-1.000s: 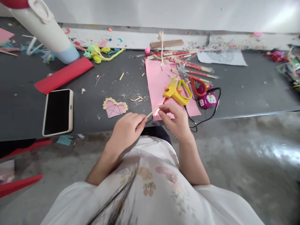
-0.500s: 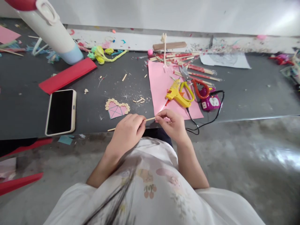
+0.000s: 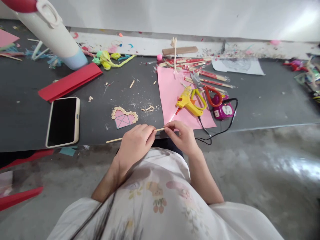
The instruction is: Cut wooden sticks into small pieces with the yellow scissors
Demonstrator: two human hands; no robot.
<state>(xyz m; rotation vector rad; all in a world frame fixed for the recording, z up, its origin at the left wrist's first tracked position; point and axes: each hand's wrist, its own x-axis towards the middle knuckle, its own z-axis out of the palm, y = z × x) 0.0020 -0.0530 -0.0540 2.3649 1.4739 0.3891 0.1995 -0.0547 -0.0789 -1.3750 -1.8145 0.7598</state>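
Note:
A thin wooden stick [image 3: 114, 140] runs through both my hands at the table's near edge. My left hand [image 3: 137, 140] is closed around its middle, and the stick's left end juts out past the palm. My right hand [image 3: 180, 135] pinches the right end between thumb and fingertips. Just beyond my left hand lies a pink paper heart [image 3: 123, 120], its upper edge lined with small pale pieces. Short cut stick pieces [image 3: 149, 108] are scattered to the right of the heart. Beyond my right hand, a yellow glue gun [image 3: 186, 101] rests on pink paper [image 3: 167, 86].
Pliers [image 3: 200, 88] with yellow and orange handles lie by the glue gun, beside a purple power adapter [image 3: 224, 110] with a black cord. Wrapped chopsticks [image 3: 207, 73] lie behind. A phone [image 3: 62, 121], folded red paper [image 3: 71, 81] and a bottle [image 3: 53, 36] are on the left.
The stick has slid leftward, and more of its left end now shows beyond my left hand. My hands keep nearly the same place; the view has shifted slightly.

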